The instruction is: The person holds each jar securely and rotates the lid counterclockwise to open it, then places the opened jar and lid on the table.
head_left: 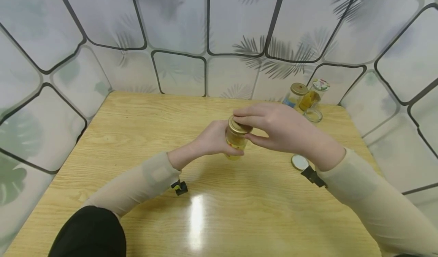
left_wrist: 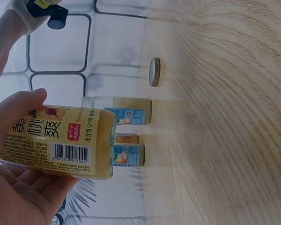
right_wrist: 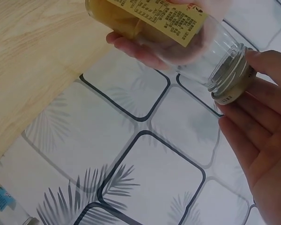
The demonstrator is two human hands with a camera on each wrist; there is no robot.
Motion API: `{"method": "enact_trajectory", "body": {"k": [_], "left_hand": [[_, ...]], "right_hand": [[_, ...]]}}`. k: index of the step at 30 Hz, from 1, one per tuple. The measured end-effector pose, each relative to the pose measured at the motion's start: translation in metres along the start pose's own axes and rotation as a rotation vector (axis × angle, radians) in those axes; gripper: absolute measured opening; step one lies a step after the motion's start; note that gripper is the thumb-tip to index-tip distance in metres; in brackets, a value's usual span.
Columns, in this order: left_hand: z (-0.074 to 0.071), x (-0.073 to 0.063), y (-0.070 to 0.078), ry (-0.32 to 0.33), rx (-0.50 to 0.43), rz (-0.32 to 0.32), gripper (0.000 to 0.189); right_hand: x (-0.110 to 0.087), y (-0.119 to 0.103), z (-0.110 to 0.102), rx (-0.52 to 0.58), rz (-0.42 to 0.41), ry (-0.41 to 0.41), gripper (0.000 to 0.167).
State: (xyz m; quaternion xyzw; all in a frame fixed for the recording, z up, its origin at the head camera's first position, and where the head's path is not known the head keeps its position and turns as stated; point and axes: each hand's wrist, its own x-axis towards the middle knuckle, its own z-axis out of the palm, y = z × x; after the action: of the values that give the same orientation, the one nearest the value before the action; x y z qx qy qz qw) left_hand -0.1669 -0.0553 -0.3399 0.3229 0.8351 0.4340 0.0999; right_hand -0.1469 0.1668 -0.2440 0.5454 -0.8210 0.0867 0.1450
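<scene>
Over the wooden tabletop (head_left: 154, 127), a left hand (head_left: 215, 138) gripped a glass jar (head_left: 235, 140) by its body, long axis roughly upright between the two hands, while the right hand (head_left: 280, 127), nearer the top end, pinched the gold lid (right_wrist: 234, 89)

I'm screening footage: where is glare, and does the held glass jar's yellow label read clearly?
Head: a white glare streak on the pale wooden table; left wrist: dim, but the yellow label shows a sharp barcode; right wrist: its small print unreadable.
</scene>
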Motion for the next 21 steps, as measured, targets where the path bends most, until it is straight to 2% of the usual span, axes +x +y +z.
{"method": "enact_trajectory", "body": {"k": [9, 21], "left_hand": [[-0.0004, 0.0017, -0.0020, 0.013, 0.036, 0.011, 0.069], [0.0003, 0.0037, -0.0029, 0.024, 0.025, -0.006, 0.061]], "right_hand": [[-0.0014, -0.0003, 0.0009, -0.045, 0.012, 0.088, 0.034], [-0.0004, 0.0008, 0.0031, -0.123, 0.018, 0.192, 0.024]]}}
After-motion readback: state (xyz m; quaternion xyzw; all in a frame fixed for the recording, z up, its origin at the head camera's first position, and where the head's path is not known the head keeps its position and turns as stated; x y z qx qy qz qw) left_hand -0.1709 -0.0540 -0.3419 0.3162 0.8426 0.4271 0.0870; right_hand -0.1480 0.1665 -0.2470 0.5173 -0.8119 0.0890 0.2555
